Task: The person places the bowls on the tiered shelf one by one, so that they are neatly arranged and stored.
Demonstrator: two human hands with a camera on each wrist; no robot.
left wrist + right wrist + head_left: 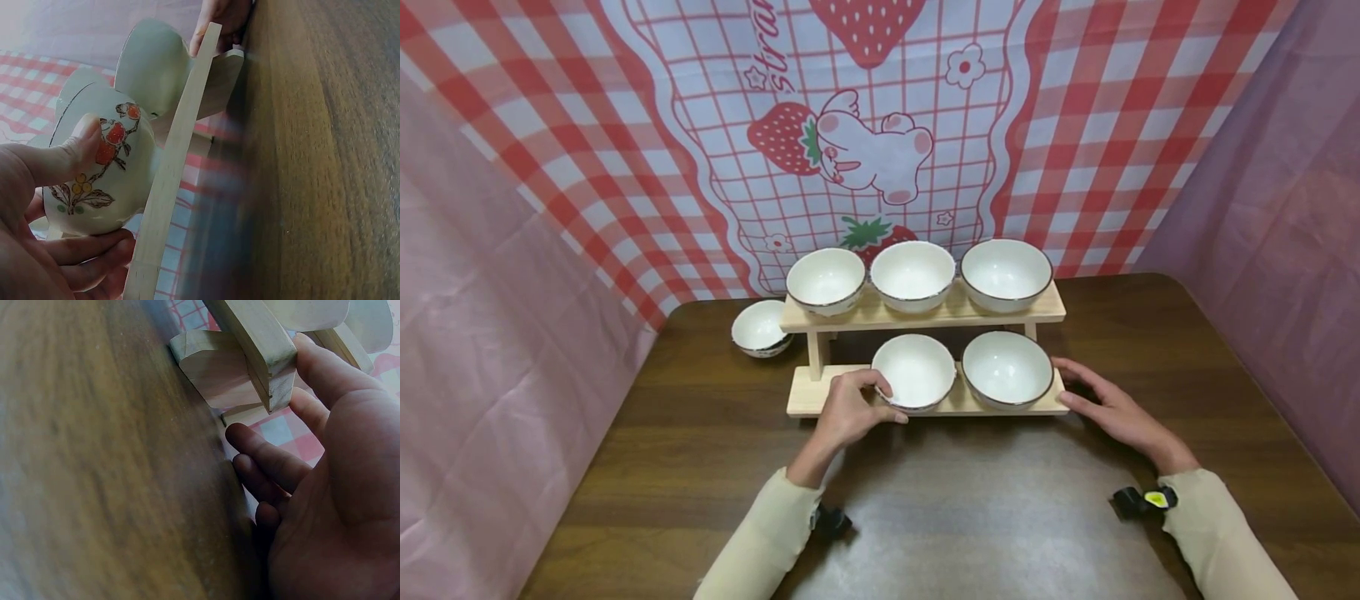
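A two-tier wooden stand (889,314) holds white bowls. My left hand (852,408) grips the left bowl on the lower tier (913,372), thumb on its outer wall and fingers around its side. The left wrist view shows painted red fruit and leaves on this bowl (119,165), close over the lower board (167,178). Beside it on the same board sits another bowl (1007,368). My right hand (1112,408) touches the right end of the lower board (278,375) with thumb and index finger; its other fingers extend loosely below.
On the upper tier stand a left bowl (826,280), a middle bowl (913,275) and a right bowl (1006,273). Another bowl (762,327) is on the brown table (700,467), behind the stand's left end. A checked strawberry cloth (880,100) hangs behind.
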